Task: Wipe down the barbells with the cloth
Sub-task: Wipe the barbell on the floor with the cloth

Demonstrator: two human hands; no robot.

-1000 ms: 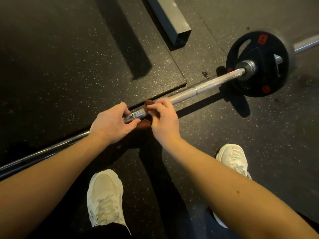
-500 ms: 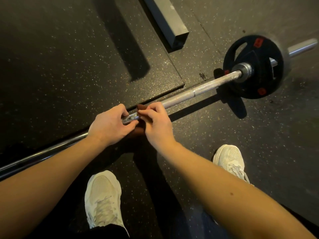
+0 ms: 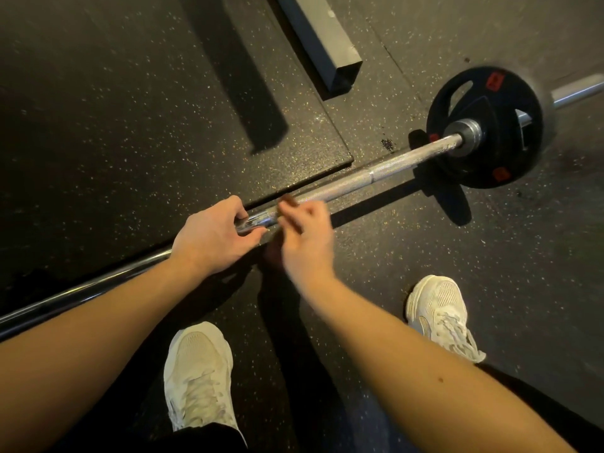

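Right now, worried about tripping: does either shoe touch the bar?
No: the left shoe and right shoe both stand on the floor, clear of the bar.

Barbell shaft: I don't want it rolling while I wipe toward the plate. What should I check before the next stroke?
1. Left hand grips the barbell: ok.
2. Right hand holds the cloth: ok.
3. Cloth wrapped round the shaft: cannot tell, motion blur.
4. Shaft bare up to the weight plate: ok.
5. Shoes stand back from the bar: ok.
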